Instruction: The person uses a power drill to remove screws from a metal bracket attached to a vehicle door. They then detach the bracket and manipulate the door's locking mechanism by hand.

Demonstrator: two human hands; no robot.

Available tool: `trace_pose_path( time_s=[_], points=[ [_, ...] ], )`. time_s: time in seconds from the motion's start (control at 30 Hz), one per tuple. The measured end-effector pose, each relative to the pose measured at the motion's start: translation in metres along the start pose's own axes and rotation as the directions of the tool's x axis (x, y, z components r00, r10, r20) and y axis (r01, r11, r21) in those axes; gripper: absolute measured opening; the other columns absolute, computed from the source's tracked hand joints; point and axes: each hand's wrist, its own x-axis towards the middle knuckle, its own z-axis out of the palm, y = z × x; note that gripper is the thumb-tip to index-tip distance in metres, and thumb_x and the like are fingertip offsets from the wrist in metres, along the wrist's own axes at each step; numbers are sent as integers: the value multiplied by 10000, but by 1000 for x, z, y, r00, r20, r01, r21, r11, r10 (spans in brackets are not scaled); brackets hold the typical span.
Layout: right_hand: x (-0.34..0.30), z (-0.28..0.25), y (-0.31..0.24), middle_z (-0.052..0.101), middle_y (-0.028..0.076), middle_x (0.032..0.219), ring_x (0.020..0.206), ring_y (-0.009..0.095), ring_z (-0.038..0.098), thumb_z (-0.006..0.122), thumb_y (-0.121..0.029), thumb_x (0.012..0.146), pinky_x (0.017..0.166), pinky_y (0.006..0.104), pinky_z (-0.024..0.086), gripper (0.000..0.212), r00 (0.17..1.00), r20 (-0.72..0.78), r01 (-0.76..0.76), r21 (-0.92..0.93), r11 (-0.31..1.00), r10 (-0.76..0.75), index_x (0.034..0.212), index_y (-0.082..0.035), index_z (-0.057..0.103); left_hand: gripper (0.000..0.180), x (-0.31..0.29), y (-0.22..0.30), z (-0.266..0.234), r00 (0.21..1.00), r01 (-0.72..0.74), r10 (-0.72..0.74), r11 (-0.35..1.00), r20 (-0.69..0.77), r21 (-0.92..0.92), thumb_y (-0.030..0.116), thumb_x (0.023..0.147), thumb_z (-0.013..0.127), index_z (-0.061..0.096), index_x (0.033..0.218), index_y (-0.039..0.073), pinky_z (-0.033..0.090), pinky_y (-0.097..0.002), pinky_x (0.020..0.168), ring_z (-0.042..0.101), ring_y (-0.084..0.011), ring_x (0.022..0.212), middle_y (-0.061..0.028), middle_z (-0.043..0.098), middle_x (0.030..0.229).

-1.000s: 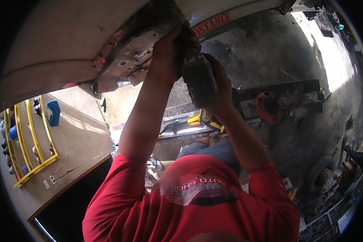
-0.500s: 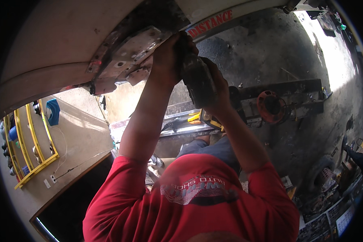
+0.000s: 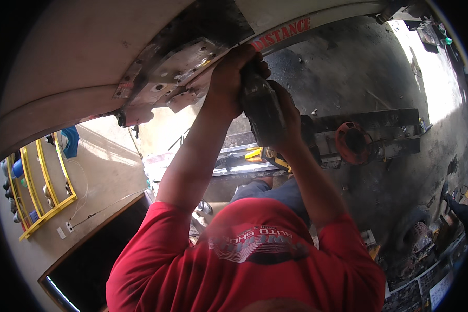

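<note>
Both my hands are closed around a dark, long-bodied power tool, held up in front of me below a pale vehicle body panel. My left hand wraps the tool's upper end, close to the panel's lower edge. Lower on the body, my right hand grips its right side. The tool's working end is hidden behind my left hand. Left of that hand is a scraped bare-metal bracket with round holes, set against a blackened patch of the panel.
Below my arms runs a long metal beam with a yellow-and-black tool on it. A red round-rimmed object sits on dark rails to the right. A yellow rack stands left. A person's leg shows at far right.
The view has shifted a little, so the panel and bracket appear slightly farther right and lower. My hands and the tool also appear slightly right and lower. Both grips stay the same.
</note>
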Motion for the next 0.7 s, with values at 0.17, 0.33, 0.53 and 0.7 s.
trace_pose_path(
  time_s=[0.17,0.33,0.53,0.7],
  points=[
    [-4,10,6,698,125,1180,1025,174,706,775,-82,861,857,323,583,636,992,11,-127,85,988,127,1425,-48,484,332,-11,-4,5,998,-15,23,991,-58,131,119,929,694,563,1221,34,588,-388,742,693,-259,840,-132,663,875],
    [-5,13,15,698,111,1176,1012,166,704,750,-93,891,840,313,588,625,997,-26,-68,80,994,71,1448,-49,470,452,-12,2,5,997,63,-58,992,-51,112,71,900,706,522,1308,10,603,-410,781,714,-287,861,-151,669,907],
    [-5,12,17,678,114,1207,1026,170,696,726,-83,915,836,307,586,595,991,-1,-135,107,985,136,1451,-45,470,411,-6,1,5,997,59,-52,991,-64,120,68,900,705,545,1274,11,605,-434,806,719,-330,864,-151,675,860],
    [2,13,20,675,134,1223,1062,211,696,749,-111,876,853,328,576,624,992,-7,-124,163,979,127,1438,-42,488,393,-3,7,6,992,95,-84,988,-94,125,59,891,709,552,1243,-18,604,-434,825,715,-327,862,-139,665,827]
  ],
)
